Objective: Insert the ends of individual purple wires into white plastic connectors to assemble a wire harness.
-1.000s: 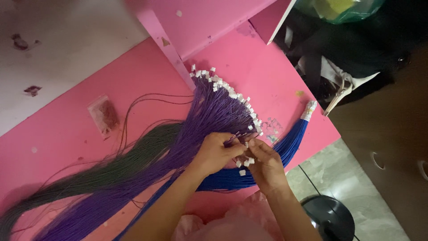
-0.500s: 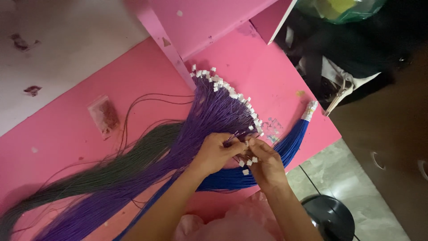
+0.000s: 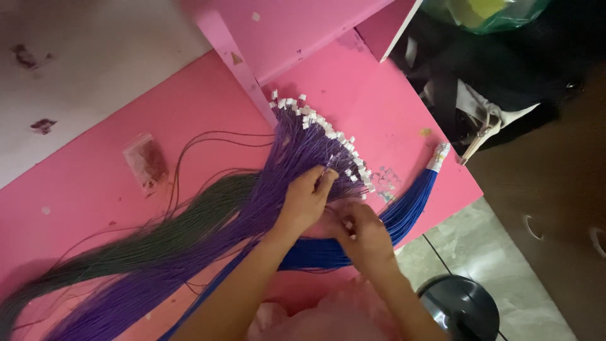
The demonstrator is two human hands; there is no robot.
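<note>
Head view, left hand [image 3: 305, 201] pinching purple wires [image 3: 297, 158] beneath it, right hand [image 3: 362, 235] clenched, contents unclear.

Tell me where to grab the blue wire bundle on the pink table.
Take the blue wire bundle just below its white taped end, coming from the table's right edge: there the strands are bound tight and lie clear of the purple wires and both hands.
</note>
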